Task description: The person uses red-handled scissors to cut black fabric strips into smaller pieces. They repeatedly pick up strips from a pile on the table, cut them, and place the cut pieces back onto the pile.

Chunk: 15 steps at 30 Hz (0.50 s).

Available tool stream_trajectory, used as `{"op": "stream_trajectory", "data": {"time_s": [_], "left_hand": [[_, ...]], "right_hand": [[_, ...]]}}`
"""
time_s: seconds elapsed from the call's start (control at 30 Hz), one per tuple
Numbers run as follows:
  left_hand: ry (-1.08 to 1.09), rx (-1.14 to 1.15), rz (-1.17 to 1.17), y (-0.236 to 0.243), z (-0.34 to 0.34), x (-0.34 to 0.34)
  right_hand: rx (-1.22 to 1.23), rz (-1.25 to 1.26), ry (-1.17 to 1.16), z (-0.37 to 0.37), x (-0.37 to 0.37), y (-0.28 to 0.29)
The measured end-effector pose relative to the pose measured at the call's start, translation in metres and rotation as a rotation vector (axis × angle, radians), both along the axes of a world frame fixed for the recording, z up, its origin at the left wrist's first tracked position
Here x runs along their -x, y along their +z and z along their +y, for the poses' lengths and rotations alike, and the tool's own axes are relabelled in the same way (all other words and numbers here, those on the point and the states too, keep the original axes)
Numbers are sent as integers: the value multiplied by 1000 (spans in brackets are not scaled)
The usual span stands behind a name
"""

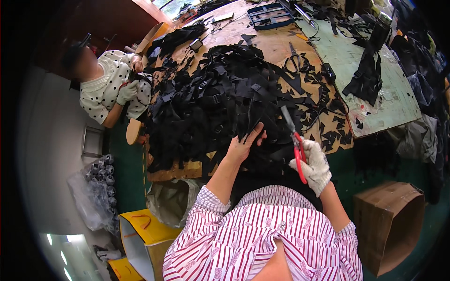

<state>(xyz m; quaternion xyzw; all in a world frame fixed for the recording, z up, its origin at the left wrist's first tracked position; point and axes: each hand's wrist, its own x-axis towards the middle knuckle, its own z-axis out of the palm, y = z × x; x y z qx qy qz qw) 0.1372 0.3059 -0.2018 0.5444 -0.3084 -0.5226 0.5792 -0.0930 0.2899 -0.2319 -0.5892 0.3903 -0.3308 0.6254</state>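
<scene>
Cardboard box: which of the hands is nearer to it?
Right: the right hand is above and left of the box in the picture; the left hand is farther left, at the black pile.

An open cardboard box point(371, 225) sits on green floor point(124, 182).

On the table point(176, 172) lies the pile of straps point(211, 103); behind it is the tray point(272, 23); to its right, somewhat behind, lie the scissors point(294, 55). Along the table's right side is a board point(398, 110), with a strap bundle point(368, 77) on it; a co-worker point(112, 77) is left of the pile; nearer, below table height, there are a carton point(375, 220) at right and a bag point(152, 227) at left.
</scene>
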Motion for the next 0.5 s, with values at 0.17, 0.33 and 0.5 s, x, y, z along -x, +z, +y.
{"op": "stream_trajectory", "data": {"time_s": [0.17, 0.33, 0.5], "left_hand": [[23, 0, -44, -2, 1, -2], [188, -4, -107, -7, 3, 1], [149, 247, -230, -49, 11, -17]], "right_hand": [[249, 154, 56, 3, 3, -3], [464, 256, 60, 1, 3, 16], [490, 319, 55, 4, 3, 16]]}}
